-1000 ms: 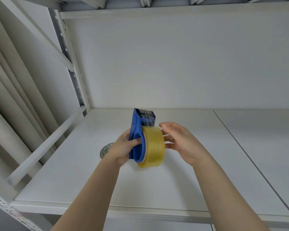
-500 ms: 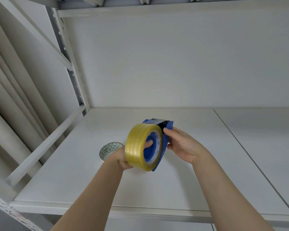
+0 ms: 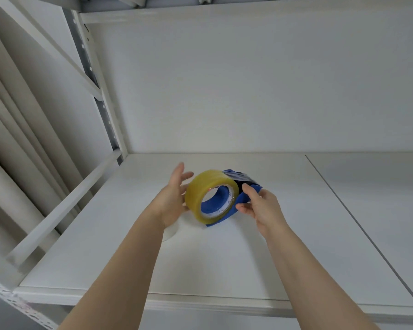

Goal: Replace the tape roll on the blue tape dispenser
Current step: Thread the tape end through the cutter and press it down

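Note:
The blue tape dispenser (image 3: 244, 201) hangs above the white shelf at mid-frame, and my right hand (image 3: 260, 207) grips its right side. A yellowish clear tape roll (image 3: 202, 194) sits on the dispenser's blue hub, its open core facing me. My left hand (image 3: 175, 197) is just left of the roll with its fingers spread, palm against or very near the roll's outer face. A white roll (image 3: 171, 231) lies on the shelf under my left wrist, mostly hidden.
The white shelf board (image 3: 224, 258) has a seam (image 3: 358, 225) running front to back on the right. A slanted side rail (image 3: 65, 208) and a perforated upright (image 3: 105, 120) close off the left. The shelf's front edge (image 3: 200, 303) is near me.
The dispenser with the roll has turned and shifted right. My left hand has let go of it and opened its fingers; my right hand now holds the dispenser. The white roll is covered by my left wrist.

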